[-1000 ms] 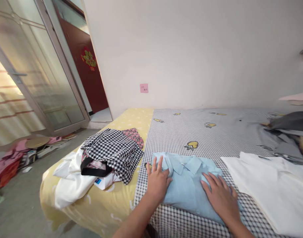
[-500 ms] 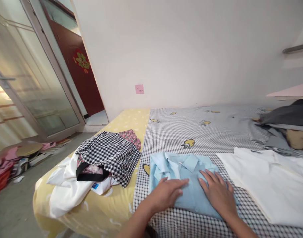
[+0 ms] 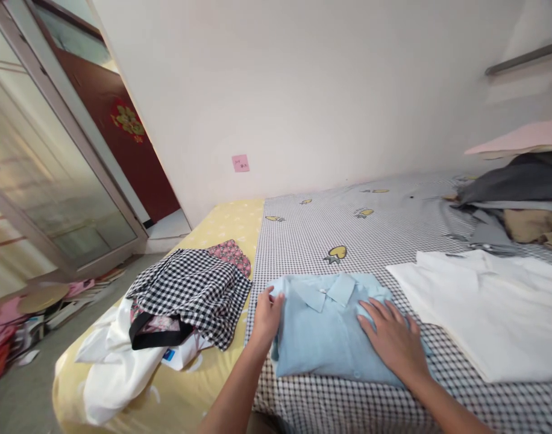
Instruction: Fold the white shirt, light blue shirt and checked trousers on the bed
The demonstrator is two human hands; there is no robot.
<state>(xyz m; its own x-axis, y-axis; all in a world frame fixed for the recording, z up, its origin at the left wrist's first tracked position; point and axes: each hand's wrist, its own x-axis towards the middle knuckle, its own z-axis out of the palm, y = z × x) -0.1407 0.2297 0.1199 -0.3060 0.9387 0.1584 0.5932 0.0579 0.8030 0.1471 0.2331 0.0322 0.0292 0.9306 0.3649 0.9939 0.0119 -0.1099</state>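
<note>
Folded light-blue cotton shirt (image 3: 321, 337) on the checked bedsheet (image 3: 348, 229): left hand (image 3: 266, 313) has shifted from its front to its left edge, fingers curled round it (tidying the fold); right hand (image 3: 393, 340) lies flat, open, atop.

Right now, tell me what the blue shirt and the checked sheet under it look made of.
The blue shirt looks like thin woven cloth, likely cotton or a blend, matte: it holds flat folds and a shaped collar. The checked sheet seems soft printed fabric, probably cotton, matte, lightly wrinkled.
</note>
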